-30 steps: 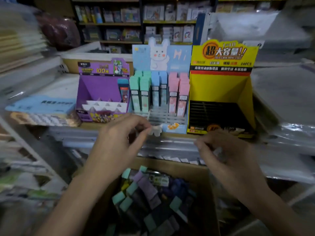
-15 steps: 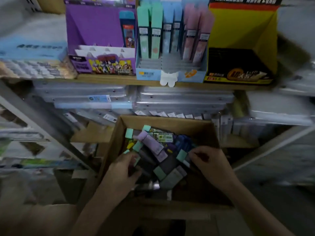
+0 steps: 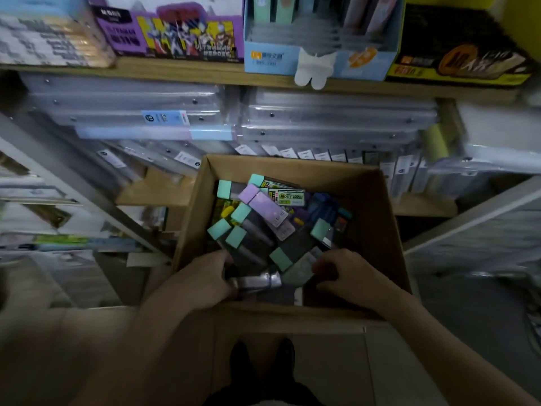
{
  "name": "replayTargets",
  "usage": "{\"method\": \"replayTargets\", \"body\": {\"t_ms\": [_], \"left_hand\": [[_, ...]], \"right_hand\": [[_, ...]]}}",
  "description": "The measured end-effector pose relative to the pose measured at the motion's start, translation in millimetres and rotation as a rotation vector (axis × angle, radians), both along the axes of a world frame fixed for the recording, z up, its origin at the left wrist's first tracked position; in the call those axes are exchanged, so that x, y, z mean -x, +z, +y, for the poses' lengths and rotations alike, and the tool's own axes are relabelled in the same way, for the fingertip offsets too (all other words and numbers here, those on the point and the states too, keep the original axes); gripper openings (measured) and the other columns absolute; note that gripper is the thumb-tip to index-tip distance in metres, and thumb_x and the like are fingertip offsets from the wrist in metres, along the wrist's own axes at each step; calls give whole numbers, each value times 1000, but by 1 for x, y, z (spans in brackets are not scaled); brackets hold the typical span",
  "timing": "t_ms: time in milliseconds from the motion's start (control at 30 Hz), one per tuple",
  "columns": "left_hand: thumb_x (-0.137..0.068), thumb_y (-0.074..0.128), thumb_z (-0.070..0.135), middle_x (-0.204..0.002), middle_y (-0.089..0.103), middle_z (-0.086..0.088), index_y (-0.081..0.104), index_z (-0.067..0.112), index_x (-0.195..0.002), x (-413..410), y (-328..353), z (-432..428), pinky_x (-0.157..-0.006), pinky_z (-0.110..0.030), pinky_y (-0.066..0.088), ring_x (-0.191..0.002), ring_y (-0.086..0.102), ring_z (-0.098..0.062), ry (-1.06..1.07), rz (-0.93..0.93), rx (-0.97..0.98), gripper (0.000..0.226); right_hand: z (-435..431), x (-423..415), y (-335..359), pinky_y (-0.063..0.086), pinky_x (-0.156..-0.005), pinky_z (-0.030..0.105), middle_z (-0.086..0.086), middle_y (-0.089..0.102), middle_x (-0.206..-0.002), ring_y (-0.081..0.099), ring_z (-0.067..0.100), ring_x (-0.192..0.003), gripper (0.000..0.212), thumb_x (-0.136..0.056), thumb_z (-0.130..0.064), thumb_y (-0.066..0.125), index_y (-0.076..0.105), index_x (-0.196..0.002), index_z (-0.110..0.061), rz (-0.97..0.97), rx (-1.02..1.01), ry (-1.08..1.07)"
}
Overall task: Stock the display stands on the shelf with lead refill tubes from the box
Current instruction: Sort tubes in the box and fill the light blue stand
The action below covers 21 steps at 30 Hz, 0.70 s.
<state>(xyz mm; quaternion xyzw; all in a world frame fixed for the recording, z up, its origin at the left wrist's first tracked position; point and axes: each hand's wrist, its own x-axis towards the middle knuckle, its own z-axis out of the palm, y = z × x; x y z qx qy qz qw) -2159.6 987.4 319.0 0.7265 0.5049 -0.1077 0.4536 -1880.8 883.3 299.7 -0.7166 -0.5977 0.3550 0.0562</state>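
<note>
Reaching into the cardboard box, you have your left hand curled at its near-left corner with the fingers closed on a greyish lead refill tube lying along the near edge. Your right hand is half-curled at the near-right corner over the heaped tubes; whether it grips one, you cannot tell. Above, the blue display stand sits at the shelf front edge.

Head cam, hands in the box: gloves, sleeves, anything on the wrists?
Nothing worn that shows. The left hand and right hand are bare, no gloves, and both forearms are uncovered down to the frame edge, so no sleeves are in view. No watch, band or ring is visible, though the picture is dim and the fingers are partly curled under.
</note>
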Motion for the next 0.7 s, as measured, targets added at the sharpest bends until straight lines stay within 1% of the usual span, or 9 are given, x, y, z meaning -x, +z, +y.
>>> {"method": "replayTargets", "body": {"t_ms": [100,200,267,333,367,467,600,667,700], "left_hand": [[-85,75,38,-112,61,19,62,37,-124,0,-2,5,-73,-20,47,-93,57,3,-84,10,28,41],[-90,68,30,-114,65,11,70,32,-121,-1,-4,6,-85,-27,53,-97,61,-3,-157,19,16,31],[-96,63,25,-118,60,14,69,32,-126,-2,-4,6,-84,-19,49,-104,59,-6,-206,4,19,32],[-98,60,24,-117,54,20,68,35,-128,-2,-4,5,-78,-6,42,-103,54,3,-229,-25,35,33],[-98,60,24,-112,54,22,70,35,-125,-2,-4,5,-75,-4,41,-98,54,9,-225,-37,42,31],[-98,58,21,-97,51,30,76,31,-113,-1,-4,4,-68,1,39,-84,50,25,-186,-39,25,25],[-101,56,22,-95,48,32,75,32,-111,-1,0,1,-67,-1,38,-83,50,17,-159,-31,-23,24],[-103,51,20,-103,53,23,71,34,-117,1,1,-4,-75,-5,38,-92,52,11,-71,-34,-71,28],[-104,47,20,-111,53,17,67,34,-121,4,1,-7,-82,-13,40,-99,52,6,-7,-21,-122,30]], "right_hand": [[10,13,-5,52,-83,23,-1,69,-101,66,12,-94,25,-78,-11,76,72,-102,-16,25,-111,60],[17,23,-8,49,-94,33,1,61,-112,57,17,-108,30,-79,-10,72,72,-108,-16,50,-211,181],[20,25,-10,39,-106,30,2,53,-131,44,17,-124,45,-81,-16,73,66,-126,-17,50,-188,290],[20,25,-13,33,-113,33,1,44,-144,36,18,-133,54,-86,-22,72,58,-138,-19,-6,-138,365],[19,24,-15,32,-114,34,1,42,-146,36,20,-134,52,-87,-24,71,58,-138,-20,-45,-132,386],[13,17,-17,35,-109,32,1,49,-137,43,22,-128,38,-91,-25,66,65,-129,-20,-92,-160,391],[4,3,-16,36,-106,25,-3,54,-128,48,14,-122,40,-91,-19,65,64,-131,-23,-37,-94,289],[2,-4,-17,36,-103,22,-2,56,-128,52,13,-121,38,-89,-13,66,67,-127,-19,-20,-78,251],[1,-6,-17,38,-101,21,-2,58,-126,54,13,-119,35,-89,-13,65,69,-124,-17,-15,-77,240]]}}
